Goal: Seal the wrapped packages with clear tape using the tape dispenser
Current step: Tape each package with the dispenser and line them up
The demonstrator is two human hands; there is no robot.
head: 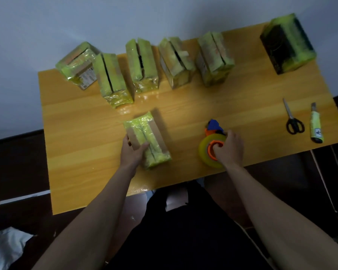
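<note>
Early stage, by the look of it: one wrapped package (147, 140) is pulled fwd to centre frame, w/ no clear tape visible across its seam. Five more pkgs (142, 65) plus a dark one (287, 43) wait along the top of the table (222, 106). Left hand (134, 150) rests on the near end of the package, fingers bent over its edge. Right hand (229, 146) closes round the tape dispenser (213, 147), lower centre-right, just beside the package, not touching it.

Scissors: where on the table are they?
In the head view, the scissors lie near the table's right edge, just left of the utility knife.
</note>
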